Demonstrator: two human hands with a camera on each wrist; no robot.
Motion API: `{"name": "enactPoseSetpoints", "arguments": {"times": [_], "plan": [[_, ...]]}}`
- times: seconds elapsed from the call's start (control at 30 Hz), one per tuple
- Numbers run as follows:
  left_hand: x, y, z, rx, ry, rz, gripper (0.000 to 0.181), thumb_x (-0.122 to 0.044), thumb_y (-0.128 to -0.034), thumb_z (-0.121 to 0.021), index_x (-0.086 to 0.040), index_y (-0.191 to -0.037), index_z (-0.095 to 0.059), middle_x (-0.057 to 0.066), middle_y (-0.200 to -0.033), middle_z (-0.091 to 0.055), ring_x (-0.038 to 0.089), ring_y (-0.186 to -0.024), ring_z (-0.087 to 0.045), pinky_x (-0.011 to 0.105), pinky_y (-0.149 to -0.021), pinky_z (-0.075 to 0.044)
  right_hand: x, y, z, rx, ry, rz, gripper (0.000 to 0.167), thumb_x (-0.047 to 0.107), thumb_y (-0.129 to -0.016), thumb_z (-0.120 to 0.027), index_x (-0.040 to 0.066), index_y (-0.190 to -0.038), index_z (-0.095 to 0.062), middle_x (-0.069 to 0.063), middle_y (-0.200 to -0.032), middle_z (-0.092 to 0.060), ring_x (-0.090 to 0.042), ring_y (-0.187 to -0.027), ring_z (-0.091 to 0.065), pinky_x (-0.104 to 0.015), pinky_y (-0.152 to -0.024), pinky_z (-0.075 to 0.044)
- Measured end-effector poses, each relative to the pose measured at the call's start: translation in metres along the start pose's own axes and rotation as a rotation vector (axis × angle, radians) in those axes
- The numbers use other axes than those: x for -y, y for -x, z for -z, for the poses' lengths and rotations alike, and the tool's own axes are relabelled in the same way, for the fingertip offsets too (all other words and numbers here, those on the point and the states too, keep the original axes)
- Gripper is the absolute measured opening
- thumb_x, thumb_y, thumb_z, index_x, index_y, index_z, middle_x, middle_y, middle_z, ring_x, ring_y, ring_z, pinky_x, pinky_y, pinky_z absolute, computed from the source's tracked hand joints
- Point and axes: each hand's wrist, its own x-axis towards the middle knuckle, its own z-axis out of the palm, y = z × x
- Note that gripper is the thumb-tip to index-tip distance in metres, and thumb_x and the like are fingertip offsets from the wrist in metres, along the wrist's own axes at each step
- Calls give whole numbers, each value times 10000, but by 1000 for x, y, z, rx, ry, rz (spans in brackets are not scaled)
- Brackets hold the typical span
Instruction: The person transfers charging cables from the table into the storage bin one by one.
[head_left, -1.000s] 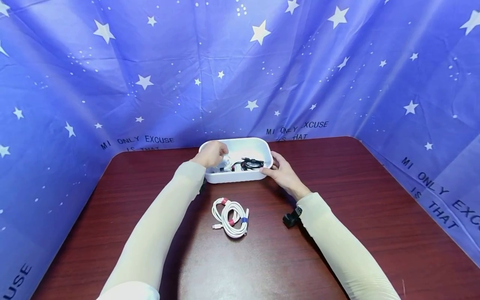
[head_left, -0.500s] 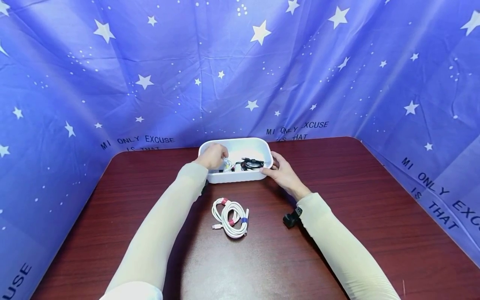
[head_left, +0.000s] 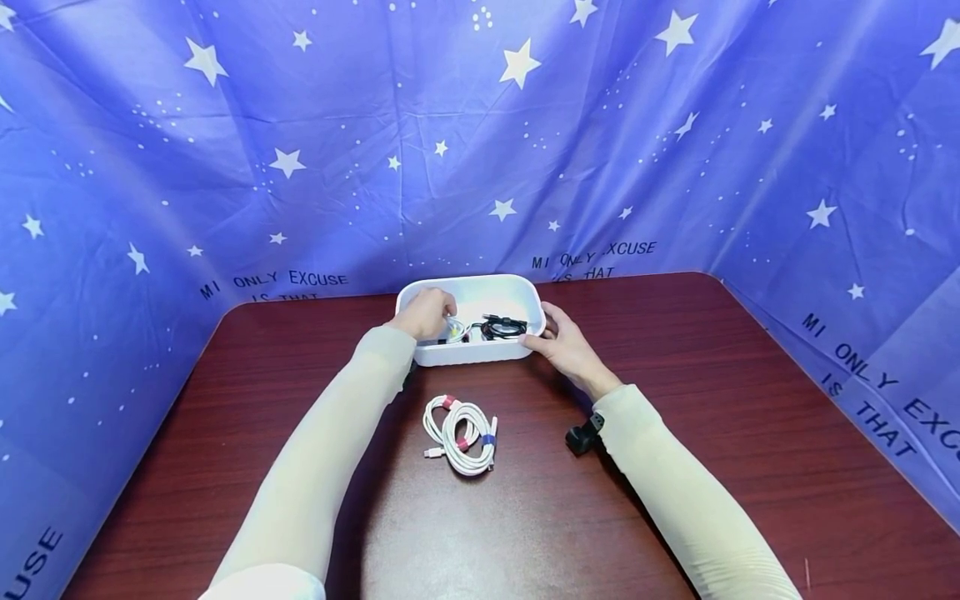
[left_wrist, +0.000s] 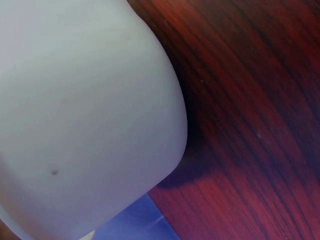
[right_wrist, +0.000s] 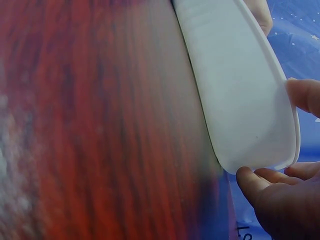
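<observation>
A white oval-cornered box stands at the back of the table, its outer wall filling much of the left wrist view. My left hand reaches into its left part, fingers curled down at a white coiled cable; whether they pinch it is hidden. My right hand grips the box's right end, thumb on the near rim and fingers around the outer side, as the right hand also shows in the right wrist view. A black coiled cable lies inside at the right.
Two white coiled cables lie overlapping on the dark red table in front of the box, with red and blue ties. A blue curtain with stars hangs behind the table and along both sides.
My left hand has shifted slightly right and lower inside the box, and the white cable by its fingers has moved a little. My right hand keeps its grip on the box.
</observation>
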Motion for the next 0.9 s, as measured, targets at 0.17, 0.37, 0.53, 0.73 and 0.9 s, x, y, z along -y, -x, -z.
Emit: {"name": "enactPoseSetpoints", "arguments": {"times": [0.17, 0.37, 0.53, 0.73, 0.9], "plan": [[0, 0, 0, -8, -10, -19, 337, 103, -756, -525, -38, -994, -718, 95, -1025, -689, 228, -1015, -614, 339, -905, -484, 1, 0, 0, 9, -10, 10, 812, 2, -843, -677, -37, -1485, -180, -272, -1452, -356, -350, -1296, -415, -201, -906, -455], [2, 1, -1, -4, -7, -11, 342, 109, -750, -535, -38, -1002, -716, 95, -1022, -682, 227, -1005, -608, 343, -903, -482, 1, 1, 0, 17, -39, 11, 805, -20, -847, -663, -44, -1484, -172, -290, -1446, -351, -376, -1290, -409, -154, -845, -462], [3, 1, -1, -3, 1, -3, 335, 102, -751, -543, -40, -999, -716, 95, -1011, -679, 224, -989, -605, 339, -897, -480, 1, 2, 0, 11, -37, 9, 802, -18, -846, -669, -42, -1483, -182, -290, -1440, -361, -371, -1282, -421, -150, -835, -463], [0, 3, 1, -18, 18, -14, 306, 86, -771, -550, -29, -1005, -710, 111, -999, -680, 234, -971, -609, 345, -886, -484, 1, 3, 0, 11, -34, 8, 801, -14, -844, -671, -45, -1481, -185, -290, -1436, -368, -369, -1277, -428, -152, -832, -465], [-5, 7, 7, -29, 25, -38, 300, 81, -768, -558, -21, -1010, -702, 120, -993, -676, 239, -956, -608, 345, -874, -484, 1, 1, 0, 16, -41, 15, 804, -16, -845, -667, -46, -1482, -178, -292, -1439, -361, -374, -1283, -419, -159, -849, -463]]}}
